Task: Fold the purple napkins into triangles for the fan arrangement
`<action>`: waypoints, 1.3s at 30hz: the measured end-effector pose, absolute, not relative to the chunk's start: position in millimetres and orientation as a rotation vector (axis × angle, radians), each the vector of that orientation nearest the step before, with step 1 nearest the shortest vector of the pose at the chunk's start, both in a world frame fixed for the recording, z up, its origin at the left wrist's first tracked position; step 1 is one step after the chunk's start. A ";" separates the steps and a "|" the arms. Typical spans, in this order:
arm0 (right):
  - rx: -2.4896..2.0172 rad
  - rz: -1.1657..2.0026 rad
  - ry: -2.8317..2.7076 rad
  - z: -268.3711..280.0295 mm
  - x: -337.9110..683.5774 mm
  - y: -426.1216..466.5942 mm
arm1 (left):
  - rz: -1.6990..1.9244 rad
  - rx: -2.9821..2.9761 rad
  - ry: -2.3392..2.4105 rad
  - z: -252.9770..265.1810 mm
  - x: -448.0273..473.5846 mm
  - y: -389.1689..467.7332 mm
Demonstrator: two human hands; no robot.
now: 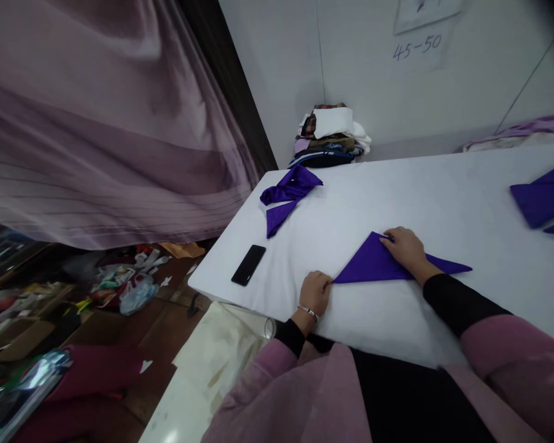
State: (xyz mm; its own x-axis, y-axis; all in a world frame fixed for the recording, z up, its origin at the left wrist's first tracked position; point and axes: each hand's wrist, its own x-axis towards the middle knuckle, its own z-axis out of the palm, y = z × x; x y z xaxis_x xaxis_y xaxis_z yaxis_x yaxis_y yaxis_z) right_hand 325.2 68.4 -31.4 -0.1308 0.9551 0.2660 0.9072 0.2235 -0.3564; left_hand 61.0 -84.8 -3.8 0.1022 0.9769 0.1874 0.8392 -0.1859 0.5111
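Dark handwriting between one and two o'clock reads "45-50", slanting slightly upward to the right, on a pale sheet against the light wall. Directly at twelve o'clock from these numerals, an upper sheet carries dark marks, cut off and unreadable.

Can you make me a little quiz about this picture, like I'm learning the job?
1. True or false: the phone lies on the table.
2. Pick one. The left hand touches which part of the purple triangle?
A) its top point
B) its left corner
C) its right corner
3. Fill in: the writing says 45-__.

Key: 1. True. 2. B. 3. 50.
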 end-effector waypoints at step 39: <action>-1.684 0.190 -2.093 -29.3 323.9 68.8 | 0.538 1.937 2.073 6.2 67.2 -76.8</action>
State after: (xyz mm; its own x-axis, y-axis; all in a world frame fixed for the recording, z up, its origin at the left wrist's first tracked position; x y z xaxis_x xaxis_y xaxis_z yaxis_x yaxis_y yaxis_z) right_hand 323.9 68.8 -29.3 -0.1575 0.9545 0.2533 0.8934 0.2470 -0.3753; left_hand 67.2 -76.8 6.2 -0.0825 0.9945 0.0652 0.9007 0.0464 0.4319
